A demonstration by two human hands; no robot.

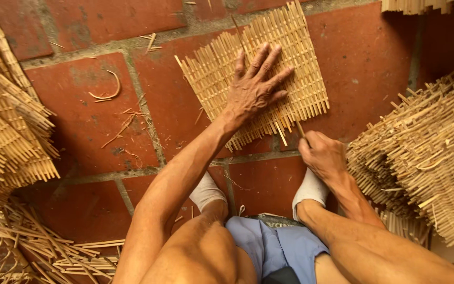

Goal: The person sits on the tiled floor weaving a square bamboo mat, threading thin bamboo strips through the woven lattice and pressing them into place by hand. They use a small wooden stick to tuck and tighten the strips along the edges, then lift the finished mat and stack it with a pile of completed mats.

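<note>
Head view: the woven bamboo mat lies flat on the red tile floor, just in front of the person's feet. The left hand presses on the mat's middle with fingers spread apart. The right hand, at the mat's near right corner, is closed around a thin stick. The mat looks light, stiff but brittle at its loose ends; holding it flat by the middle seems safest.
</note>
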